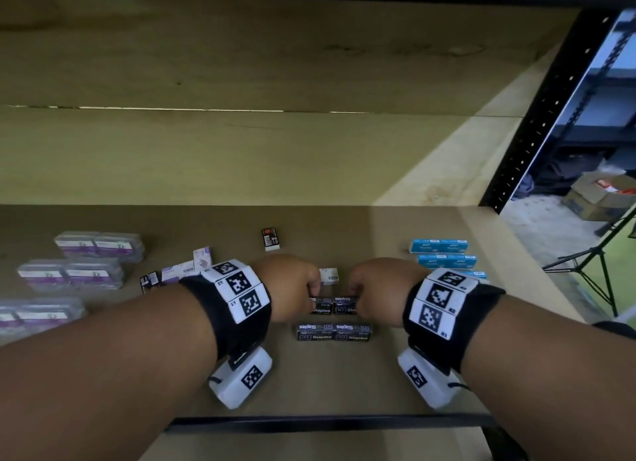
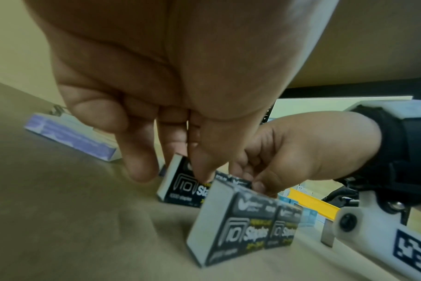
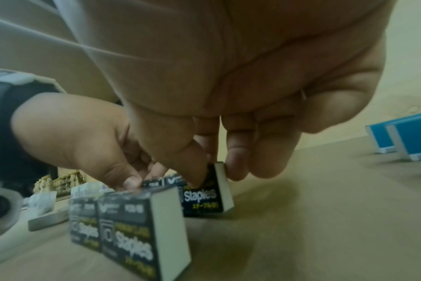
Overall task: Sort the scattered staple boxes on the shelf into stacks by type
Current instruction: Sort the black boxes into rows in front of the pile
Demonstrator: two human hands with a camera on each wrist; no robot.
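Both hands are clamped on the far row of black staple boxes (image 1: 332, 304): left hand (image 1: 292, 287) pinches its left end, right hand (image 1: 373, 288) its right end, thumbs on the near face and fingers over the top. Row sits on the shelf (image 1: 413, 374), with the second black row (image 1: 333, 332) just nearer than the grip. Risk: it reads as two separate boxes butted together, so uneven squeeze or lift could buckle the seam, drop one, or nudge the near row out of line.

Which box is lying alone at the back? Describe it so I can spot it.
On the shelf board, look past both hands to the bare middle. The small dark box lies there alone, with an orange patch and a white end, unlike the black staple boxes nearer the front.
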